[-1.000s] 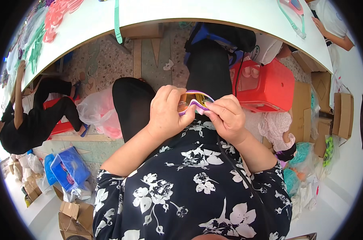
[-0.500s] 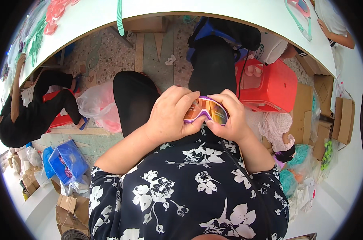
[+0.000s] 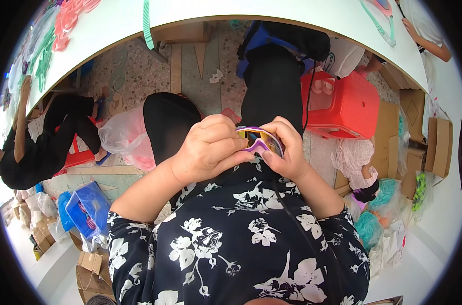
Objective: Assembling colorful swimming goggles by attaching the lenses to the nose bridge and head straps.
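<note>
Over my lap I hold purple-framed swim goggles (image 3: 262,145) with shiny lenses of orange and yellow. My left hand (image 3: 210,148) is closed on the goggles' left side, its thumb and fingers pinching the frame and covering much of that lens. Around the right end, my right hand (image 3: 287,150) is curled, thumb at the lower edge by the nose piece and fingers along the top. The nose piece faces me, and no strap can be made out on the goggles.
Ahead curves a white table (image 3: 210,9), with a green strap (image 3: 147,25), pink and green pieces (image 3: 68,23) and other goggles (image 3: 381,20). A red stool (image 3: 350,109) stands right, a blue crate (image 3: 90,208) left. Other people sit far left and stand far right; a child (image 3: 354,157) is at right.
The goggles have tilted in my hands, so their lenses show less of their front. My left fingers have shifted down and farther over the left lens.
</note>
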The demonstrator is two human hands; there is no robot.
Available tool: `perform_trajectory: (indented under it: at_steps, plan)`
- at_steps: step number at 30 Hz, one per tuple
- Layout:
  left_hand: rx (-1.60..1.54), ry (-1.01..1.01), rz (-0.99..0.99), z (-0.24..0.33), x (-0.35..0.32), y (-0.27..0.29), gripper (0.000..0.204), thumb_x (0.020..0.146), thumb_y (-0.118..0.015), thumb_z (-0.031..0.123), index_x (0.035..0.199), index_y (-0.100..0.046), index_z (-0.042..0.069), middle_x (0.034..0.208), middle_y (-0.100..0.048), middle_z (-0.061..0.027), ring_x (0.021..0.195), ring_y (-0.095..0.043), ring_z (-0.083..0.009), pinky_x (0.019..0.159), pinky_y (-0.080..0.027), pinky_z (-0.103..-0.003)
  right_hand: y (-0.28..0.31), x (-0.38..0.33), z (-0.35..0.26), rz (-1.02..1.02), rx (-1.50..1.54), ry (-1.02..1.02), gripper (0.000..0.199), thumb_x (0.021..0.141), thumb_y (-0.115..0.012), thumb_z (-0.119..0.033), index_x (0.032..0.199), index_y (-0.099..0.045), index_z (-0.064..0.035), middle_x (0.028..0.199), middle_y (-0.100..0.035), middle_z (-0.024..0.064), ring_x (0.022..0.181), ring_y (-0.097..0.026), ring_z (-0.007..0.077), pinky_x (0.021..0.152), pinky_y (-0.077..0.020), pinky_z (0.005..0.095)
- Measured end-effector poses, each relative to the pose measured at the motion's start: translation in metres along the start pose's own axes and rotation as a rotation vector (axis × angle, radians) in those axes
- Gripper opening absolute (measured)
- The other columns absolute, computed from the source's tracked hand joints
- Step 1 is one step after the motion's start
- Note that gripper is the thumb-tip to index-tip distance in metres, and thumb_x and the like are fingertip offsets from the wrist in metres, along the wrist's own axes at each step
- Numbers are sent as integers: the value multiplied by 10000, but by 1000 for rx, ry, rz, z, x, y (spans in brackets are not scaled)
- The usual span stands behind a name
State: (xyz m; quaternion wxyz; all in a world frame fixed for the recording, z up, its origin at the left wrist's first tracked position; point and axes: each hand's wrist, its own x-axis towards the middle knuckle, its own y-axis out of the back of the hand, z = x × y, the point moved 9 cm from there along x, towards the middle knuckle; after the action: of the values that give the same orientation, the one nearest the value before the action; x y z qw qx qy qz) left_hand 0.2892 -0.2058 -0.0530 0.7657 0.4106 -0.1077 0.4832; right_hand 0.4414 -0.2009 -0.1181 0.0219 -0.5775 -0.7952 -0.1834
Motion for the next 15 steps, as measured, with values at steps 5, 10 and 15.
perform_trajectory:
  at_steps: [5, 10, 15]
  plan:
    - [27, 33, -30, -9, -9, -9, 295, 695, -855, 166, 906, -700, 29, 849, -633, -66, 803, -625, -255, 745, -508, -389, 1, -4, 7, 4, -52, -25, 370, 682, -773, -149, 998, -652, -2, 806, -568, 99, 691, -561, 224, 629, -459, 306]
    - [167, 280, -24, -25, -6, -7, 471, 734, -843, 292, 1091, -645, 57, 1044, -620, -127, 951, -615, -314, 854, -491, -416, 16, 3, -2, 15, -265, 129, 486, 624, -790, -191, 1039, -633, 9, 830, -588, 127, 693, -596, 284, 614, -498, 349]
    - [79, 318, -127, -45, -14, -34, 544, 781, -792, 312, 1190, -567, 33, 1080, -590, -181, 915, -619, -351, 794, -527, -417, 16, 9, 6, 4, -283, 129, 509, 626, -769, -201, 1065, -630, 15, 840, -586, 130, 705, -583, 274, 624, -484, 346]
